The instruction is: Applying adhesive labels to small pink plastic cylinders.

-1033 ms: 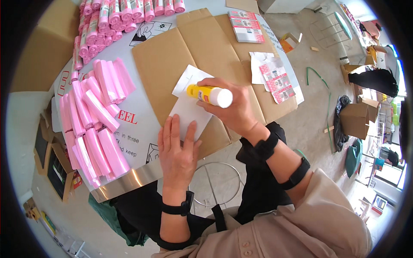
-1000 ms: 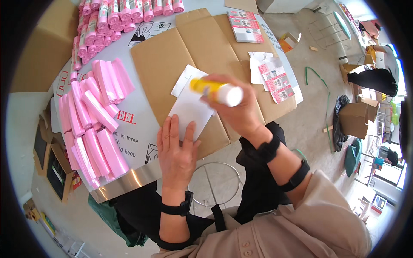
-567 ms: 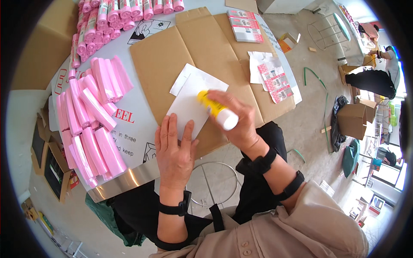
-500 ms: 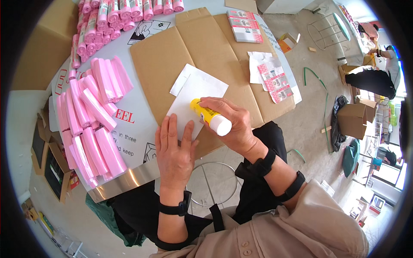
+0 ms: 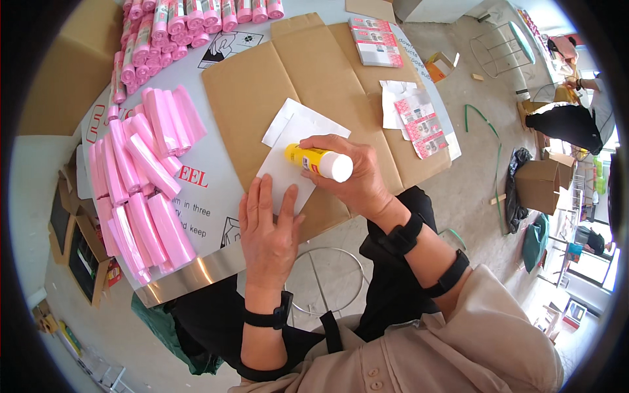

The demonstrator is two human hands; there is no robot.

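Surface: flattened cardboard (image 5: 327,72) is spread under both hands.
Left hand (image 5: 268,232): laid flat, open, pinning the thin, flimsy white paper (image 5: 288,167).
Right hand (image 5: 350,173): closed around the light, rigid yellow glue stick (image 5: 318,162), best gripped mid-barrel.

A single head-worn fisheye view looks steeply down and slightly forward, close over the counter (image 5: 216,196), with the person's forearms entering from the lower edge. Toward the rim, straight lines bend and the far room is probably distorted.

Pink rolls (image 5: 147,177) lie in a heap at the left side of the table (image 5: 216,157). A stack of printed labels (image 5: 422,121) lies on the flat cardboard (image 5: 314,72).
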